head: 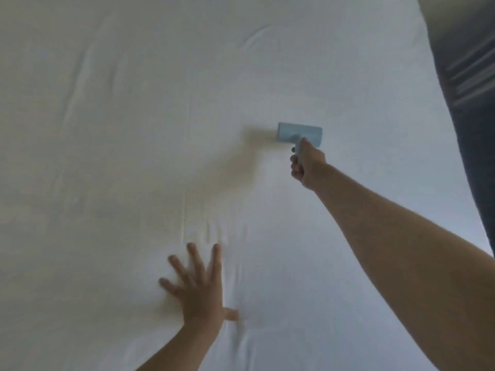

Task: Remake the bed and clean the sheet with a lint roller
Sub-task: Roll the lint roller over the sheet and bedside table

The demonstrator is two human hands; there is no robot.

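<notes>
A white sheet (134, 129) covers the bed and fills nearly the whole view, with shallow creases at the upper left and near my left hand. My right hand (306, 164) is stretched out over the middle right and grips the handle of a light blue lint roller (300, 133). The roller's head lies flat against the sheet. My left hand (199, 286) presses flat on the sheet near the bottom, fingers spread. It holds nothing.
A dark blue-grey blanket or pillow with pale stripes (471, 76) lies along the right edge of the bed. The sheet's right border curves beside it.
</notes>
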